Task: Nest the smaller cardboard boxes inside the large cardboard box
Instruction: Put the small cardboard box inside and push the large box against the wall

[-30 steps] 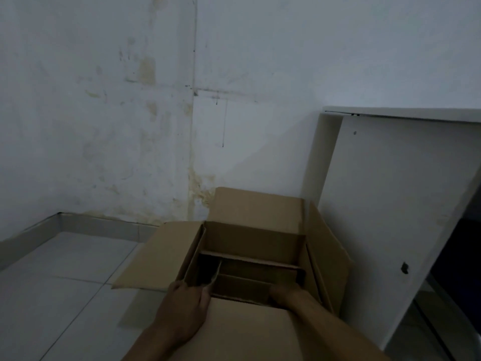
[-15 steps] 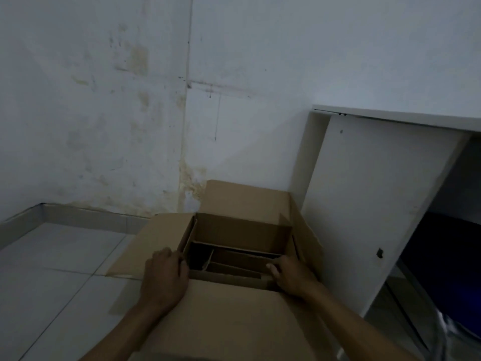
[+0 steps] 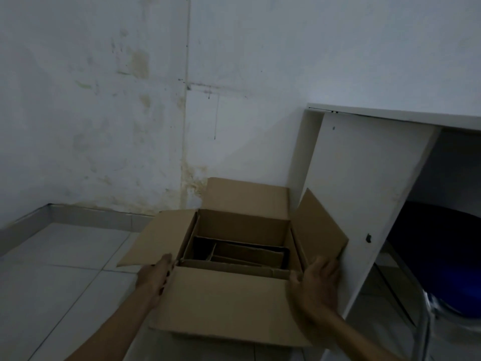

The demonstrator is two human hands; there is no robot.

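The large cardboard box [image 3: 223, 303] stands on the floor in the room's corner with all its flaps folded out. Smaller cardboard boxes [image 3: 247, 254] lie inside it, low down, their tops open and dark. My left hand [image 3: 154, 276] rests against the box's near left corner, fingers on the rim where the left flap begins. My right hand [image 3: 316, 282] presses on the near right corner, just below the raised right flap [image 3: 318, 227]. Neither hand has anything closed in it.
A white desk side panel [image 3: 364, 191] stands right against the box's right flap. Under the desk is a blue chair seat [image 3: 442, 269] with a metal leg [image 3: 426, 332]. Stained white walls meet behind the box. Grey floor tiles [image 3: 65, 269] stretch to the left.
Both hands have come out of the box's opening and spread apart to its near corners. The right flap stands higher and further out than before.
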